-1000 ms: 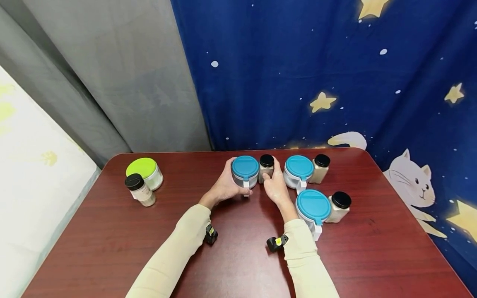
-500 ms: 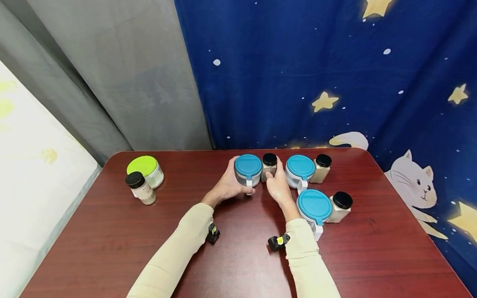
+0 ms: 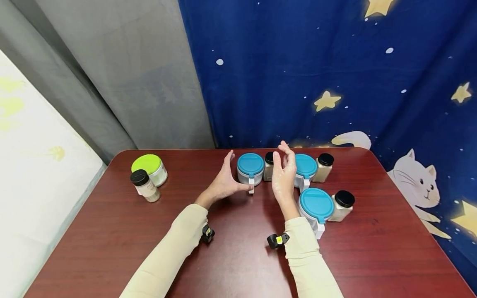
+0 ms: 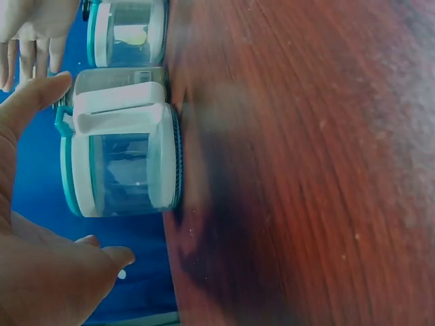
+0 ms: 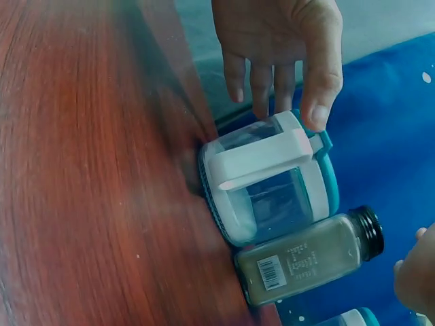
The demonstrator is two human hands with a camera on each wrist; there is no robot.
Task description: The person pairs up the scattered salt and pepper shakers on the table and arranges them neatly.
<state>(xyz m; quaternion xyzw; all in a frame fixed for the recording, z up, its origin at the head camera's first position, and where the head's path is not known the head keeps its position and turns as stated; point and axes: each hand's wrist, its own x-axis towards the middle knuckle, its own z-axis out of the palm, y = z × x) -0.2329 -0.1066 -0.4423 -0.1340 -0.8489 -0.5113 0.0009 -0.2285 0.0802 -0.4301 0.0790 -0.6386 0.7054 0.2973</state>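
Observation:
A clear jar with a blue lid and white handle point(image 3: 250, 164) stands near the table's back edge. Touching or close to its right side is a square bottle with a black cap point(image 5: 299, 261), partly hidden by my right hand in the head view. My left hand point(image 3: 223, 182) spreads its thumb and fingers around the jar's left side without gripping it; whether the thumb touches the handle I cannot tell. Raised in front of the bottle and a second blue-lidded jar point(image 3: 306, 164), my right hand point(image 3: 284, 178) holds nothing, its fingers loosely bent.
A third blue-lidded jar point(image 3: 316, 203) and a black-capped bottle point(image 3: 342, 205) stand nearer on the right, with another black-capped bottle point(image 3: 322, 167) behind. At the left are a green-lidded jar point(image 3: 150, 167) and a black-capped shaker point(image 3: 145, 186). Curtains hang behind the table point(image 3: 231, 256).
Both hands have let go: the left has loosened from the blue-lidded jar and drawn slightly left, the right has released the bottle and lifted. Jar and bottle stay side by side.

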